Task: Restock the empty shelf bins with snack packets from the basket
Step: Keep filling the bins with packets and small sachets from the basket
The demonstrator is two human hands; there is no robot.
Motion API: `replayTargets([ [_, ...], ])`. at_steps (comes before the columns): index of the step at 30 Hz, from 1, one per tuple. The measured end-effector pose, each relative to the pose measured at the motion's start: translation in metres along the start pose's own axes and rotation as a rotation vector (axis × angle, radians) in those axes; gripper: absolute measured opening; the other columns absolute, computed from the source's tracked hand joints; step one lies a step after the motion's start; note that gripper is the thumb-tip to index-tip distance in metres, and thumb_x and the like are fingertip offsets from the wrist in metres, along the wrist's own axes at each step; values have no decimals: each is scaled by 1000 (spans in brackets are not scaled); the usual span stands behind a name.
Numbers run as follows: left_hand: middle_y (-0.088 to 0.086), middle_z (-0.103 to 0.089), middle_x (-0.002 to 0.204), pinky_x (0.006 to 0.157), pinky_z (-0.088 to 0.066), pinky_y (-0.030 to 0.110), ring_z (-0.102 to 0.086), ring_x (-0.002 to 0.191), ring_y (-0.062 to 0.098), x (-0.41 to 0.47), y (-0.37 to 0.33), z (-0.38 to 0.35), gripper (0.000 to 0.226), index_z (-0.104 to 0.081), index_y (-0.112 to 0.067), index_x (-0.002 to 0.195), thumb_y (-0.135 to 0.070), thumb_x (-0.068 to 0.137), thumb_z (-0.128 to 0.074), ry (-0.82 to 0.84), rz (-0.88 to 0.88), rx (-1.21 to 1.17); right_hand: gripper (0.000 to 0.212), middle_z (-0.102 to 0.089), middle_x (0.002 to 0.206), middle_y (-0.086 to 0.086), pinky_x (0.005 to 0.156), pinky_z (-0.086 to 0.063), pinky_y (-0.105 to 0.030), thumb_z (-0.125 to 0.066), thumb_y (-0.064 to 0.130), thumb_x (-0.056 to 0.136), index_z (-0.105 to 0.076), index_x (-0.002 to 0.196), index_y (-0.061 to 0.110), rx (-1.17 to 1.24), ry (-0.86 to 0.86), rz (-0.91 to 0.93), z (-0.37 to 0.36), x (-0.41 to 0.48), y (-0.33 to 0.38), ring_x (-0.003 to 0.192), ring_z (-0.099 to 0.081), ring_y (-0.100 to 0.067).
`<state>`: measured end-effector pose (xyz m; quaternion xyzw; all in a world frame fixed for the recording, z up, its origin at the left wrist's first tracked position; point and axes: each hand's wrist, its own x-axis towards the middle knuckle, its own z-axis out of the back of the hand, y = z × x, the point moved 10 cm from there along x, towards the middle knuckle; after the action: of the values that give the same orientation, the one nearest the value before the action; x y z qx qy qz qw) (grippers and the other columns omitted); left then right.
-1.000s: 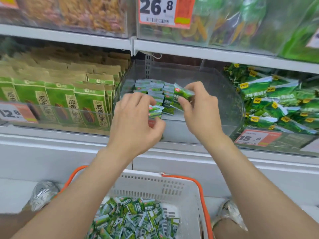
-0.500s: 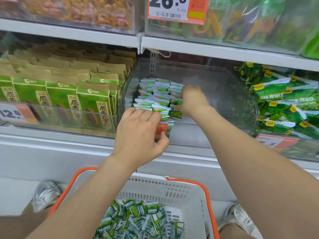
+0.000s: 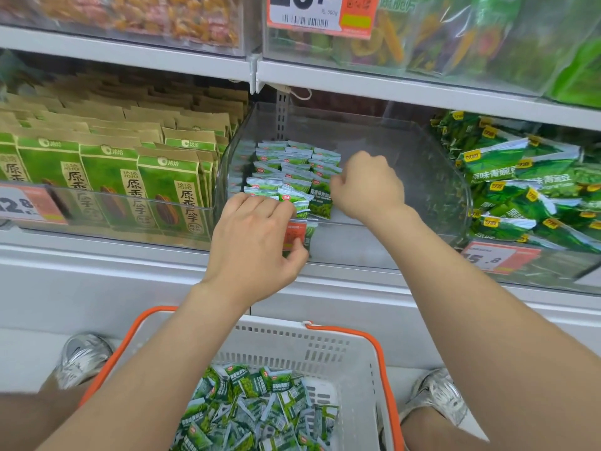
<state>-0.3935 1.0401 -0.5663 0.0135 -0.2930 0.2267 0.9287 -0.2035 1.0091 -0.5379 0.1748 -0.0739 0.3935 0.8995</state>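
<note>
Two bare hands work at a clear bin [image 3: 422,164] on a shop shelf [image 3: 130,265]. The left hand [image 3: 253,242] curls over the bin's front lip onto the front row of snack packets [image 3: 292,170] — whether it grasps one, I cannot tell. The right hand [image 3: 367,187], fingers clenched, seems to pinch a packet's edge beside that row. The basket [image 3: 325,346], below both forearms, holds many more.

Risk: the packets stand on edge with bare bin beyond the right hand, so a nudge or careless release could topple the rows, or flick one over the lip.

Left of the left hand, seed packs [image 3: 175,190] read 洽洽, with a price tag [image 3: 22,203] reading partly "12.8". Right of the right hand, green bags [image 3: 507,164] read 原味青豌豆 — their tag reads "15.8".
</note>
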Motion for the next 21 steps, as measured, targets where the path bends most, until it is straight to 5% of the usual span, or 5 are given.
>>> replayTargets([
  [3, 12, -63, 127, 114, -37, 49, -51, 132, 38, -12, -9, 12, 41, -66, -9, 120, -25, 81, -64, -160, -45, -72, 27, -68, 74, -4, 63, -52, -40, -51, 38, 95, -65, 86, 17, 109, -325, 171, 38, -56, 19, 76, -64, -39],
  [8, 18, -61, 112, 76, -44, 50, -57, 93, 41, -65, -31, -3, 25, -72, -6, 102, -6, 77, -68, -348, -107, -68, 19, -55, 49, 3, 45, -45, -34, -59, 28, 83, -64, 69, 18, 213, -406, 562, 8, -156, 28, 46, -59, -26],
  [12, 10, -60, 93, 69, -39, 42, -54, 83, 34, -105, -44, -79, 15, -63, -10, 89, -9, 75, -65, 20, -203, -158, 22, -61, 55, 0, 49, -42, -30, -52, 33, 84, -64, 71, 19, 29, 85, 627, -89, -190, 12, 52, -60, -29],
  [17, 3, -67, 95, 70, -50, 37, -66, 86, 31, -187, -57, -181, 11, -60, -20, 99, -27, 94, -52, 798, -185, -124, 22, -66, 75, -4, 62, -51, -34, -52, 33, 87, -70, 85, 19, -167, 679, 572, -194, -251, -31, 72, -63, -29],
  [21, 5, -64, 87, 70, -58, 43, -62, 78, 30, -245, -65, -213, 19, -60, -18, 96, -25, 103, -44, 1076, -186, -96, 6, -52, 77, -3, 60, -46, -31, -64, 18, 85, -58, 84, 17, -400, 1083, 532, -263, -322, -70, 65, -53, -23],
])
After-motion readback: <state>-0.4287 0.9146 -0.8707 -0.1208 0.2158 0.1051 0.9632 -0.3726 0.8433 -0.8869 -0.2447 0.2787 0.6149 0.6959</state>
